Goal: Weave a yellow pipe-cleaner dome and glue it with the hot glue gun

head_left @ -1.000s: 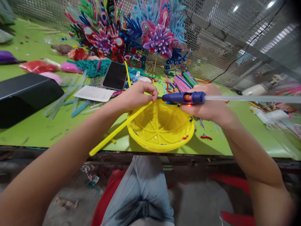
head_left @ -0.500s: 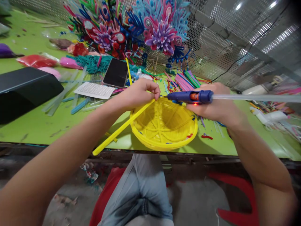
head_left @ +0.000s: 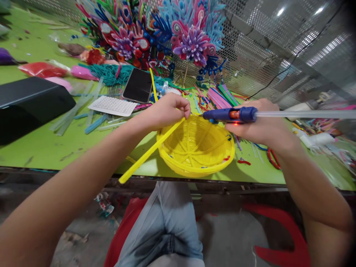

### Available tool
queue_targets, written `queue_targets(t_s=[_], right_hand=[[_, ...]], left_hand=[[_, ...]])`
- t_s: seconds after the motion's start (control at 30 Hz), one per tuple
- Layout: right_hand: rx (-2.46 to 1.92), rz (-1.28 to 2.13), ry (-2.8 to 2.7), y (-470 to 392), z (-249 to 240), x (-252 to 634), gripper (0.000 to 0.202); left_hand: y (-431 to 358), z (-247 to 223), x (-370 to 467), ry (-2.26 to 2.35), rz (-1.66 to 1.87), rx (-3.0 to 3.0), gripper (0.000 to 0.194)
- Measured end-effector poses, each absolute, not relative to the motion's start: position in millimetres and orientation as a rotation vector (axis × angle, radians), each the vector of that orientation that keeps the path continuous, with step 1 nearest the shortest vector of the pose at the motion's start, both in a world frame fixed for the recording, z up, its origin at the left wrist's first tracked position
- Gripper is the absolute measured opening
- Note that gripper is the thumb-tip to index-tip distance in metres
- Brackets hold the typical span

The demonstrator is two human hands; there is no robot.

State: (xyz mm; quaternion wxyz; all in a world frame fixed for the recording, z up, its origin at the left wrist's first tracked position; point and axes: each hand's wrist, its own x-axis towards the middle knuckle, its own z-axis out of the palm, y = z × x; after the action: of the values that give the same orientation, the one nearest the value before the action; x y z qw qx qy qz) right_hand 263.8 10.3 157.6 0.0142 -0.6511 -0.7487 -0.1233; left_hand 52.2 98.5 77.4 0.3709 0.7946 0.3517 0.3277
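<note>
A round yellow basket (head_left: 200,168) with a ribbed inside rests near the table's front edge. At its far rim, my left hand (head_left: 172,107) is closed, thumb and fingers pinching a yellow pipe cleaner (head_left: 147,154). One end of that strip slants down to the left, past the basket's side. My right hand (head_left: 258,126) is wrapped round a blue hot glue gun (head_left: 230,115), whose nozzle points left, just short of my left fingertips. From the gun's back a long clear glue stick (head_left: 306,115) sticks out to the right. The gun's trigger is hidden.
Behind the basket stand colourful pipe-cleaner flowers (head_left: 191,46). A phone (head_left: 137,85), a white sheet of beads (head_left: 112,106) and a black box (head_left: 33,107) lie to the left. Bundled pipe cleaners (head_left: 219,97) lie beyond the gun, and red-handled scissors or pliers (head_left: 274,158) by my right wrist.
The glue gun has moved a little right, its nozzle drawing away from my left fingers. The basket and the yellow pipe cleaner have shifted slightly right; the red handle by my right wrist shows more.
</note>
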Motion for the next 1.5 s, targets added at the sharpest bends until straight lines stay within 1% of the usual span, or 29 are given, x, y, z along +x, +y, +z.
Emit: queue_targets(t_s=[0.13,0.23,0.37,0.6,0.8,1.03,1.2,1.37,1.5], right_hand=[[-2.134,-0.41,-2.272,8,161,261,0.031],[-2.119,-0.422,-2.275,9,162,264,0.035],[-2.013,-0.454,-2.334,9,164,269,0.035],[-2.174,-0.488,-2.286,2,173,259,0.033],[-2.257,-0.472,-2.286,-2,180,258,0.038],[-2.283,-0.468,-2.309,-5,187,261,0.03],[-2.261,-0.439,-2.295,-9,192,266,0.03],[-2.387,-0.38,-2.218,-11,194,268,0.027],[-2.372,-0.368,-2.221,-13,194,268,0.028]], left_hand=[[98,77,53,0.91,0.852,2.038,0.013],[98,76,53,0.909,0.859,2.027,0.013],[100,75,53,0.896,0.852,2.023,0.014],[100,75,52,0.898,0.849,2.019,0.013],[101,73,52,0.876,0.859,2.034,0.014],[101,74,53,0.841,0.844,2.052,0.013],[100,74,54,0.86,0.844,2.05,0.012],[99,76,54,0.892,0.824,2.051,0.012],[99,76,54,0.865,0.829,2.055,0.014]])
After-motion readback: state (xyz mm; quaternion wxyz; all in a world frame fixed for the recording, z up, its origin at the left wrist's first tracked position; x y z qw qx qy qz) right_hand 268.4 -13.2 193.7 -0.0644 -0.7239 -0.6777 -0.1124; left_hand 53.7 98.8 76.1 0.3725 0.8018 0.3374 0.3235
